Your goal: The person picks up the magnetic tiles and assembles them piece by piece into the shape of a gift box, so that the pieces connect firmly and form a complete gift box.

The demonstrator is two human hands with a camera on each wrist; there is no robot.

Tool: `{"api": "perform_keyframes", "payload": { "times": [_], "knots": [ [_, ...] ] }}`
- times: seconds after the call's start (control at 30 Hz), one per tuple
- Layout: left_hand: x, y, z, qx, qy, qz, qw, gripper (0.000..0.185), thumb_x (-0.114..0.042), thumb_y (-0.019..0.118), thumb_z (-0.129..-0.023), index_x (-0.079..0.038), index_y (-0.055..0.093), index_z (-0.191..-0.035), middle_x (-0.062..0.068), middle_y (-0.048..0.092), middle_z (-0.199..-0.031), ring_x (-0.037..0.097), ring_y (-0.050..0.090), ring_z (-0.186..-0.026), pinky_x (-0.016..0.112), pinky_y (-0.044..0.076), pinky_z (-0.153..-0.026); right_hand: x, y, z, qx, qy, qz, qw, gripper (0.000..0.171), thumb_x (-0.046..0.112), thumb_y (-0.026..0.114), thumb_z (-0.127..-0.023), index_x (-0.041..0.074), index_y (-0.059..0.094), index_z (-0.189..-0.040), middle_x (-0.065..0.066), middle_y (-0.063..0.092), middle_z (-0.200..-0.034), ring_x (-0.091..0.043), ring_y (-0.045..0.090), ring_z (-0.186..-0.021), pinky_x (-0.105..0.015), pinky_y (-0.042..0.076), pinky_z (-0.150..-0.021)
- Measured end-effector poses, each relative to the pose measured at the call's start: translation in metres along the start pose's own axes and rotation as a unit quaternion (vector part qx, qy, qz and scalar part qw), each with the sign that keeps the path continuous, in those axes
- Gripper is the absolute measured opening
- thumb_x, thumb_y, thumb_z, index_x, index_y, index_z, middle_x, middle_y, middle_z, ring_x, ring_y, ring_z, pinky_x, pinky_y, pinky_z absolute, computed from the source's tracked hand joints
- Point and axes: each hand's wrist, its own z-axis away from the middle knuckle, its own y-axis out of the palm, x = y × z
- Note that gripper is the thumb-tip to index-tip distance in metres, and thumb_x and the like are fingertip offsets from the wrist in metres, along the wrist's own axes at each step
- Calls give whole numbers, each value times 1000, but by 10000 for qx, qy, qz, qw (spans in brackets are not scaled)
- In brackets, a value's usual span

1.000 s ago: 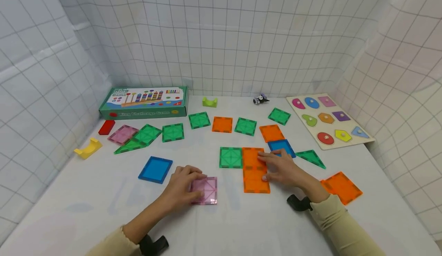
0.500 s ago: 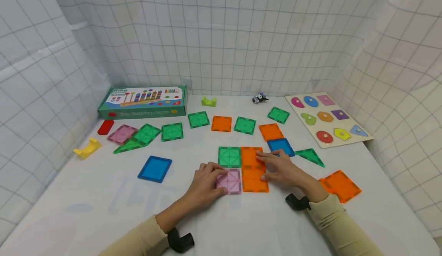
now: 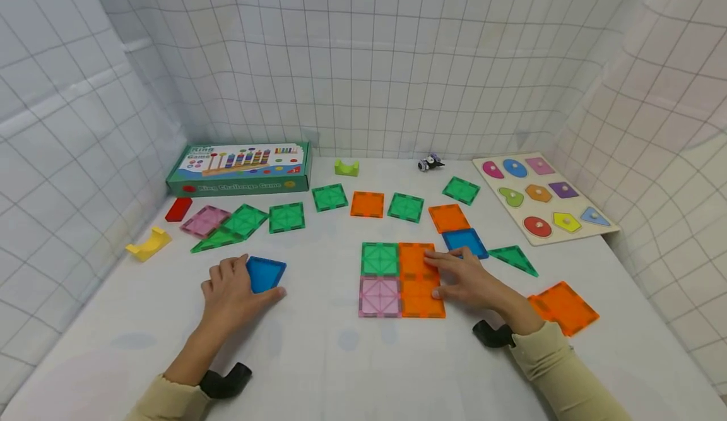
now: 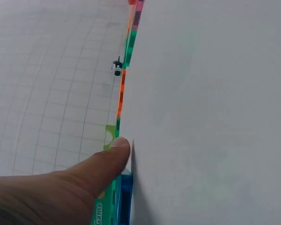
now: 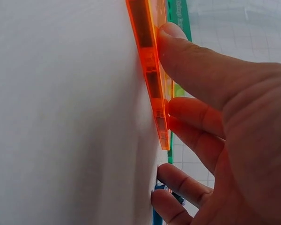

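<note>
A two-by-two patch of flat tiles lies mid-table: a green square (image 3: 379, 259), a pink square (image 3: 379, 296) and two orange squares (image 3: 419, 298). My right hand (image 3: 462, 279) rests flat on the orange squares, fingers spread. In the right wrist view its thumb touches the orange tile's edge (image 5: 147, 70). My left hand (image 3: 235, 284) is further left on a blue square tile (image 3: 269, 272). Its fingers cover the tile's left part and its thumb lies along the near edge. The left wrist view shows that thumb (image 4: 107, 159) beside the blue tile (image 4: 125, 201).
A green game box (image 3: 241, 168) stands at the back left and a shape puzzle board (image 3: 545, 197) at the right. Several green, orange and pink tiles lie across the back. A blue tile (image 3: 464, 242), green triangle (image 3: 513, 260) and orange tile (image 3: 564, 307) are near my right hand.
My left hand slid the pink tile right until it met the green and orange tiles, let go, then moved left onto the blue tile. The right hand stayed on the orange tiles.
</note>
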Motion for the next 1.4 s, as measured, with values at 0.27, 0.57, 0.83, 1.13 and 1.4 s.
{"api": "perform_keyframes", "payload": {
  "times": [0.27, 0.57, 0.83, 1.13, 1.4],
  "knots": [
    [4, 0, -7, -75, 495, 125, 9987, 91, -32, 80, -75, 15, 33, -137, 38, 40, -123, 51, 32, -114, 65, 30, -86, 0, 0, 0, -40, -29, -14, 10000, 63, 34, 70, -88, 11, 48, -142, -6, 40, -149, -36, 28, -126, -51, 36, -90],
    [-40, 26, -58, 1475, 1817, 1154, 9654, 75, -21, 79, -79, -2, 41, -140, 20, 41, -138, 39, 31, -124, 59, 30, -99, -4, 1, 1, -38, -63, -85, 9999, 63, 34, 70, -88, 11, 49, -142, -4, 40, -149, -34, 28, -125, -49, 36, -89],
    [-78, 28, -91, 2239, 2302, 1224, 9391, 77, -23, 76, -83, -6, 36, -146, 16, 33, -147, 37, 26, -129, 58, 26, -103, -5, 1, 4, 45, -156, -130, 9998, 63, 33, 70, -88, 11, 48, -143, -2, 39, -150, -32, 28, -127, -49, 35, -92],
    [-120, 39, -178, 1574, 2094, 604, 9632, 77, -29, 74, -85, -3, 35, -146, 17, 31, -150, 38, 20, -135, 58, 15, -108, -7, -1, 3, -21, -202, -141, 9997, 62, 33, 70, -88, 11, 49, -142, -2, 39, -150, -31, 27, -128, -48, 35, -91],
    [-119, 52, -207, 2059, 1669, -2, 9642, 78, -30, 74, -84, -7, 35, -148, 14, 36, -147, 35, 21, -132, 55, 12, -106, -7, -1, 3, 8, -216, -192, 9996, 62, 33, 70, -88, 11, 48, -142, -1, 39, -150, -31, 28, -127, -48, 35, -92]
  ]
}}
